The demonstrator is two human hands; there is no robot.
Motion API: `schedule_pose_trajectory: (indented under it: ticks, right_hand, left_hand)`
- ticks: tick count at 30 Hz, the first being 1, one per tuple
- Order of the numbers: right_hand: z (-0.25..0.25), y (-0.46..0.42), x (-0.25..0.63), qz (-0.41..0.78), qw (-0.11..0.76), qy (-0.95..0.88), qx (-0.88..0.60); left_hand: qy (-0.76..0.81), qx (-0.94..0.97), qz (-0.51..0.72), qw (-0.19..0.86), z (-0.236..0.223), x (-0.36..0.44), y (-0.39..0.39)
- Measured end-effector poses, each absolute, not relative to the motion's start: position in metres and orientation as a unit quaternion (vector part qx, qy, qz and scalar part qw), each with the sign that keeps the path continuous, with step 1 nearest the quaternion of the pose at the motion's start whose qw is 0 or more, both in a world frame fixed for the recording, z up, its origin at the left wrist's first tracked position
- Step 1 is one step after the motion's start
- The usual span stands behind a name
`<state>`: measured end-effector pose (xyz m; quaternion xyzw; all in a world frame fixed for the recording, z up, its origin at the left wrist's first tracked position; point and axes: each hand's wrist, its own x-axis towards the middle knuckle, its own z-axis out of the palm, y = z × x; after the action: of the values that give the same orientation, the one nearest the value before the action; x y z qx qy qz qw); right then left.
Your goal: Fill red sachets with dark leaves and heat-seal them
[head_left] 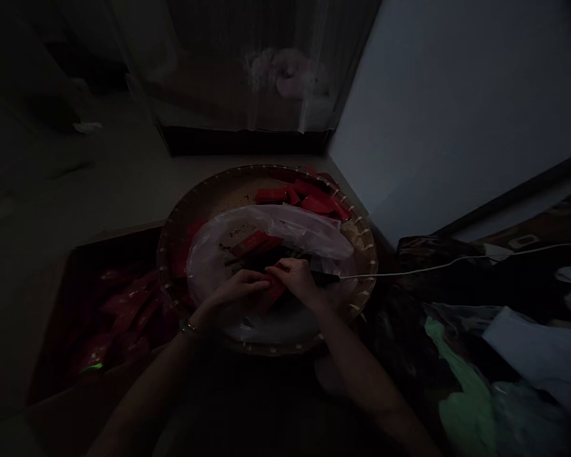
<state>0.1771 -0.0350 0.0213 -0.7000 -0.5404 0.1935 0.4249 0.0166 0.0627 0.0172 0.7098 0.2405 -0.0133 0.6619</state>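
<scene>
My left hand (242, 284) and my right hand (292, 276) meet over a round woven bamboo tray (367, 289). Between them is a small red packet (275, 292), pinched by the fingers of both hands. Under and around the hands lies a pale clear plastic bag (309, 227), with dark loose bits on it. Another red packet (250, 242) rests just beyond my left hand. A dark object (332, 278) with a white cord pokes out beside my right hand; most of it is hidden. The light is very dim, so fine detail is lost.
Several red packets (316, 202) lie along the tray's far right rim. Left of the tray stands a box (71, 273) of shiny red packages (128, 304). The white cord (419, 271) runs right, over dark cloth and a green cloth (466, 387). A pale panel (457, 114) rises behind.
</scene>
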Motion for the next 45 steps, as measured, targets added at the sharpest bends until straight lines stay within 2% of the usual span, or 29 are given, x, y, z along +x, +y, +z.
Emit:
schedule_pose_trajectory:
  ticks: [9, 13, 15, 19, 21, 23, 26, 32, 34, 38, 45]
  right_hand:
    - [0.012, -0.036, 0.180, 0.197, 0.432, -0.518, -0.712]
    - [0.006, -0.043, 0.204, 0.209, 0.440, -0.474, -0.734]
    - [0.003, -0.052, 0.218, 0.229, 0.361, -0.504, -0.750]
    - [-0.004, -0.070, 0.231, 0.202, 0.112, -0.592, -0.772]
    - [-0.006, -0.073, 0.231, 0.188, 0.052, -0.596, -0.779]
    - [-0.008, -0.072, 0.230, 0.178, 0.040, -0.598, -0.780]
    - [-0.008, -0.071, 0.235, 0.184, 0.089, -0.601, -0.773]
    - [0.007, -0.077, 0.259, 0.207, 0.362, -0.500, -0.759]
    - [0.016, -0.078, 0.260, 0.243, 0.413, -0.469, -0.741]
    - [0.030, -0.077, 0.250, 0.310, 0.422, -0.458, -0.718]
    - [0.037, -0.070, 0.229, 0.330, 0.406, -0.461, -0.717]
  left_hand:
    - [0.234, 0.691, -0.061, 0.682, 0.014, 0.015, 0.060]
    - [0.268, 0.688, -0.043, 0.673, 0.013, 0.015, 0.061]
    - [0.282, 0.678, -0.033, 0.678, 0.012, 0.015, 0.062]
    - [0.269, 0.650, -0.031, 0.710, 0.013, 0.016, 0.062]
    - [0.263, 0.641, -0.023, 0.721, 0.013, 0.017, 0.061]
    - [0.262, 0.635, -0.017, 0.727, 0.014, 0.017, 0.059]
    - [0.270, 0.632, -0.015, 0.726, 0.014, 0.016, 0.059]
    - [0.313, 0.629, 0.017, 0.711, 0.011, 0.016, 0.061]
    - [0.309, 0.627, 0.014, 0.715, 0.010, 0.019, 0.058]
    - [0.278, 0.619, 0.018, 0.734, 0.009, 0.028, 0.045]
    - [0.270, 0.590, 0.030, 0.760, 0.000, 0.038, 0.030]
